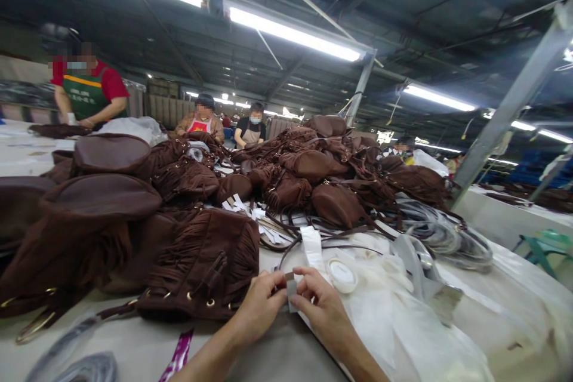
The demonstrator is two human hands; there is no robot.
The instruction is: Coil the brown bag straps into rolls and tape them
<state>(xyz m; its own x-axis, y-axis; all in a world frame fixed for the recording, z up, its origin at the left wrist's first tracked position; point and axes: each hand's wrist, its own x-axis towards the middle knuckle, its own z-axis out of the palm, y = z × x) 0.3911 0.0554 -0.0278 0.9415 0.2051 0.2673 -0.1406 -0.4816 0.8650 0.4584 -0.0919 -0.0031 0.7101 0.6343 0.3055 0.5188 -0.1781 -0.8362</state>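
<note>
Between my two hands is a small greyish-white slip [291, 291], perhaps paper or a label; its kind is too small to tell. My left hand [263, 300] pinches its left side with thumb and fingertips. On the other side, the closed fingers of my right hand [321, 301] grip the slip. A dark brown fringed bag [210, 256] with gold eyelets lies just left of my left hand. Close beyond my right hand sit a white roll of tape [342, 274] and a white folded strip [312, 245].
Brown bags [308, 164] are heaped across the table. White paper slips [257, 218] lie scattered ahead. Clear plastic bags [403, 310] spread at right, near plastic-wrapped straps [443, 233]. A purple strip [181, 355] is at the front. Several co-workers stand beyond; one person [89, 92] wears a green apron.
</note>
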